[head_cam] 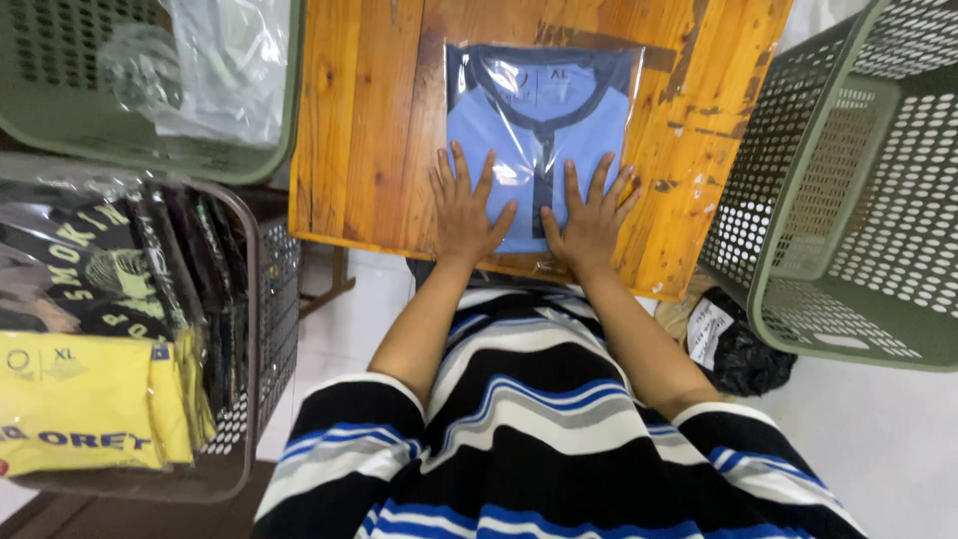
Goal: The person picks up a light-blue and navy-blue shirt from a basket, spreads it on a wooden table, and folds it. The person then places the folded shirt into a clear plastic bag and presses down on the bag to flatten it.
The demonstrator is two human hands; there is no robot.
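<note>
Your left hand [466, 205] and right hand [591, 212] lie flat, fingers spread, gripping nothing, pressing side by side on the near end of a clear-bagged blue shirt [539, 120] centred on the wooden table [364, 120]. To your left a basket [254, 329] holds bagged black and yellow shirts [75, 399]; beyond it a green basket [150, 150] holds loose plastic bags [220, 65]. Empty green baskets [848, 220] sit on your right.
</note>
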